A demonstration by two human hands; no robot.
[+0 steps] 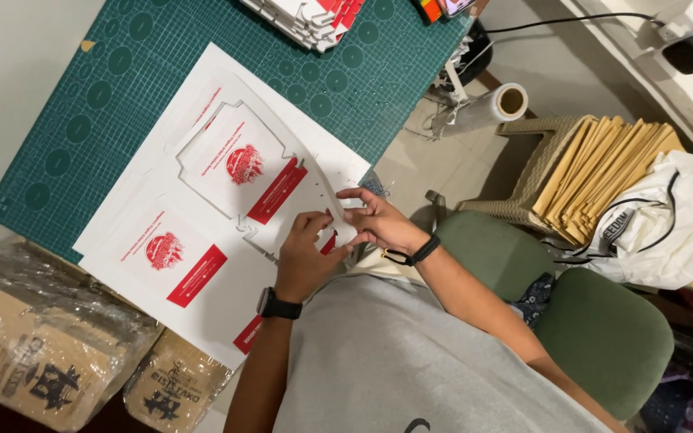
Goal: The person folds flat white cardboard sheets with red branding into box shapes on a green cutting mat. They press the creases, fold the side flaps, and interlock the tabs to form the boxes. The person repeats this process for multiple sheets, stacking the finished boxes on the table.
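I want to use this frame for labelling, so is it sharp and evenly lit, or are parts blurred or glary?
Head view: mostly sharp, with soft, even light; the left hand and right hand on the white printed sheet are slightly soft; mild glare on the plastic-wrapped boxes; the bottom right corner is dark.

1. Your sheet is white die-cut card with red printed panels, lying flat on the green mat.
2. Its near right edge is lifted slightly, with a cut piece partly raised from it.
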